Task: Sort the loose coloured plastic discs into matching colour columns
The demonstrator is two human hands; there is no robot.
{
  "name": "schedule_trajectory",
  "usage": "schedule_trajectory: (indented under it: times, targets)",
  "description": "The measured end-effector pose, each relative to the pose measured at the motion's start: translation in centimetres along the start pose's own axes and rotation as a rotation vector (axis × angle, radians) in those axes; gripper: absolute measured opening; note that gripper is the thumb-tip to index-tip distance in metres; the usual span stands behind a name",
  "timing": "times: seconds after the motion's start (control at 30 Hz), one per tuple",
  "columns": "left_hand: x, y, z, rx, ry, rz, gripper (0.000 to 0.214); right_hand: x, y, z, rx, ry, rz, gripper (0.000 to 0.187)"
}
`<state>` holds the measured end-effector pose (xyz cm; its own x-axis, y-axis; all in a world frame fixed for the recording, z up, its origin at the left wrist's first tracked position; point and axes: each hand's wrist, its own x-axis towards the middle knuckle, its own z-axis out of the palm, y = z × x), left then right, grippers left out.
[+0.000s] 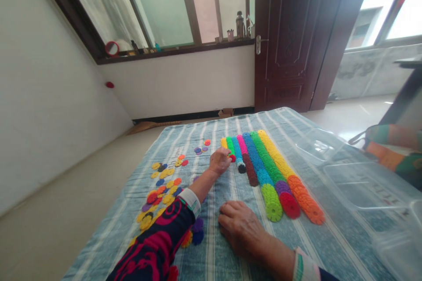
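Observation:
Several rows of stacked plastic flower discs [270, 171] lie side by side on a blue striped cloth [329, 237]: yellow, green, blue, pink, orange and purple. My left hand [220, 160] reaches forward with its fingers closed at the near end of the shortest row, touching a small red disc [232, 158]. My right hand [240, 224] rests on the cloth nearer to me, knuckles up and fingers curled under; I cannot see whether it holds anything. Loose discs [161, 193] in mixed colours are scattered to the left.
Clear plastic boxes and lids [365, 184] stand on the right of the cloth. A few purple and orange discs [201, 148] lie beyond my left hand. Behind are a white wall, a window sill with bottles [240, 24] and a dark wooden door [290, 35].

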<state>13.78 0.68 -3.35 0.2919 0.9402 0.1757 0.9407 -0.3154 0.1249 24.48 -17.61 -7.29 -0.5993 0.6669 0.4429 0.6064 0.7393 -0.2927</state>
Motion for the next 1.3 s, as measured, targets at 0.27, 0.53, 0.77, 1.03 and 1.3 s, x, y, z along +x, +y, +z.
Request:
schedule_trajectory:
  times: [0.27, 0.53, 0.77, 1.03, 1.3]
  targets:
    - [-0.5, 0.6, 0.5, 0.004, -0.008, 0.013, 0.021, -0.1, 0.0, 0.0, -0.005, -0.002, -0.001, 0.011]
    - [-1.0, -0.7, -2.0, -0.01, 0.017, -0.048, 0.023, -0.2, 0.0, -0.1, 0.017, -0.012, 0.006, 0.011]
    - [-4.7, -7.3, -6.5, 0.0, -0.04, -0.047, 0.018, -0.5, 0.0, 0.0, 0.034, -0.028, 0.01, 0.009]
    - [-10.8, -12.5, -8.7, -0.123, -0.182, -0.123, 0.014, -0.8, 0.0, -0.2, 0.054, -0.022, 0.0, 0.01]
    - [-14.7, -12.4, -9.6, -0.31, -0.354, -0.163, 0.011, -1.3, 0.3, 0.2, 0.078, 0.009, -0.014, 0.011]
